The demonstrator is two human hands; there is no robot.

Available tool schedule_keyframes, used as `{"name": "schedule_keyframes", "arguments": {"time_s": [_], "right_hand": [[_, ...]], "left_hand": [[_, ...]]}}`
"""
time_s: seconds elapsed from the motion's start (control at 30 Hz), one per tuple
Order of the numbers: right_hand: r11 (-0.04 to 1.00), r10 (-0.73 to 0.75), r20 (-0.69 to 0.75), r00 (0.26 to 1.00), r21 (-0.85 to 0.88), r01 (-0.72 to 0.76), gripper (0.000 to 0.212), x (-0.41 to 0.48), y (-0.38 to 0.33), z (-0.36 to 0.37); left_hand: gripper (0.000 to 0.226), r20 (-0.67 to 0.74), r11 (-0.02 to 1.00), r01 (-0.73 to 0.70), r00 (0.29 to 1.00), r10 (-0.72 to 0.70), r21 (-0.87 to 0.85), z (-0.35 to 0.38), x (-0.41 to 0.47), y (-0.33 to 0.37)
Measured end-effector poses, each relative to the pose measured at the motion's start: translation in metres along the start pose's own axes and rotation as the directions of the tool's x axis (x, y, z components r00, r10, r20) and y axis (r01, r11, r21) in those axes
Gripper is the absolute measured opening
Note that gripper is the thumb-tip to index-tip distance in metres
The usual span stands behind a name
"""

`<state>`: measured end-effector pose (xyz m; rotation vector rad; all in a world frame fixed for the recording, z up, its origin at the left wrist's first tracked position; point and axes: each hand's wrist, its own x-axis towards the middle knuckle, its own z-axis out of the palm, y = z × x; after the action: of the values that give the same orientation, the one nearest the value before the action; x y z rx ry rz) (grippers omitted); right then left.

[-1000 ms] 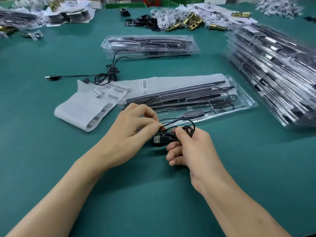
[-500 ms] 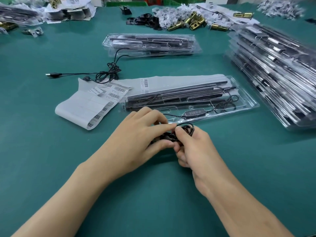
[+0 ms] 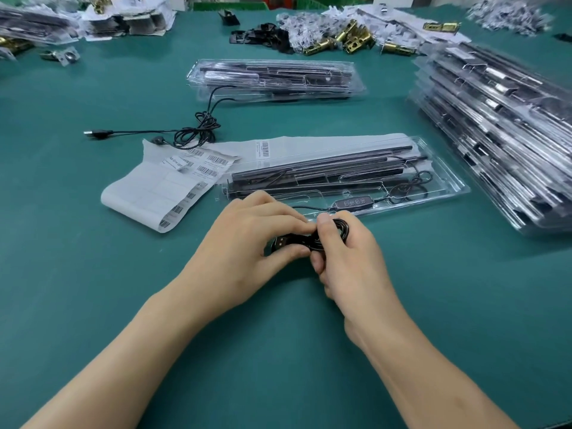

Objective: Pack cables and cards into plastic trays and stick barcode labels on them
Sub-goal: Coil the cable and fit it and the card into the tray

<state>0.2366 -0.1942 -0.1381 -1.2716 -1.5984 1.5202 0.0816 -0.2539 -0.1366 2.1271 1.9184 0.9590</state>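
Head view. Room around the hands?

Bare green table (image 3: 93, 289) to the left and on the near side. Hemmed in beyond: open tray (image 3: 445, 184) just past the fingertips, long side toward the hands. Label sheet (image 3: 161, 190) left of that tray, its far end against the tray's corner. Tall stack of trays (image 3: 495, 128) along the right, well apart from the right wrist.

Further back?

Closed tray (image 3: 275, 77) lying crosswise, with a loose cable (image 3: 195, 133) trailing from it toward the label sheet. Brass hardware (image 3: 349, 38) heaped near the far edge (blurred, nothing finer to tell).

Left hand?

Left hand (image 3: 247, 239) curled, fingers above and thumb below, pinching the lead at the USB plug (image 3: 281, 242); plug showing in the gap, pointing left.

Right?

Right hand (image 3: 349, 258) wrapped round the coiled cable (image 3: 339, 232), thumb pressed over the loops, other fingers folded beneath.

Where exactly?

Between both hands, just in front of the open tray's near rim. Resting on the cloth or lifted off it: cannot tell. Inline controller (image 3: 353, 202) inside the tray, right behind the coil, a thin lead running from it under the left fingers.
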Motion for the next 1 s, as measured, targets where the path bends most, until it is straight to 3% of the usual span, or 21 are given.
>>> {"name": "schedule_keyframes", "arguments": {"time_s": [0.2, 0.33, 0.47, 0.57, 0.67, 0.83, 1.0], "right_hand": [[0.995, -0.023, -0.060, 0.998, -0.102, 0.016, 0.032, 0.010, -0.004, -0.001], [0.985, -0.026, -0.082, 0.996, -0.171, 0.011, 0.034, 0.014, -0.005, 0.000], [0.991, 0.065, 0.001, 0.998, -0.117, -0.064, 0.035, 0.016, -0.008, -0.003], [0.971, 0.200, 0.159, 0.967, 0.099, -0.218, 0.036, 0.010, -0.011, -0.010], [0.941, 0.224, 0.265, 0.938, 0.192, -0.279, 0.036, -0.002, -0.008, -0.015], [0.957, 0.189, 0.237, 0.953, 0.171, -0.232, 0.033, -0.009, -0.002, -0.014], [0.997, 0.012, 0.066, 0.998, 0.077, -0.017, 0.029, -0.009, -0.001, -0.002]], "left_hand": [[0.029, -0.073, 0.994, 0.093, 0.993, -0.096, -0.050, 0.004, 0.000, 0.009], [0.035, -0.041, 0.987, 0.146, 0.988, -0.149, -0.069, 0.005, 0.001, 0.015], [0.032, -0.013, 0.982, 0.169, 0.985, -0.171, -0.086, 0.003, 0.002, 0.015], [0.032, -0.038, 0.978, 0.177, 0.983, -0.182, -0.112, 0.002, 0.001, 0.014], [0.030, -0.077, 0.976, 0.170, 0.980, -0.181, -0.136, 0.003, 0.000, 0.015], [0.030, -0.114, 0.957, 0.208, 0.966, -0.234, -0.204, 0.002, 0.001, 0.014], [0.031, -0.103, 0.956, 0.211, 0.966, -0.236, -0.205, 0.002, 0.000, 0.013]]}}
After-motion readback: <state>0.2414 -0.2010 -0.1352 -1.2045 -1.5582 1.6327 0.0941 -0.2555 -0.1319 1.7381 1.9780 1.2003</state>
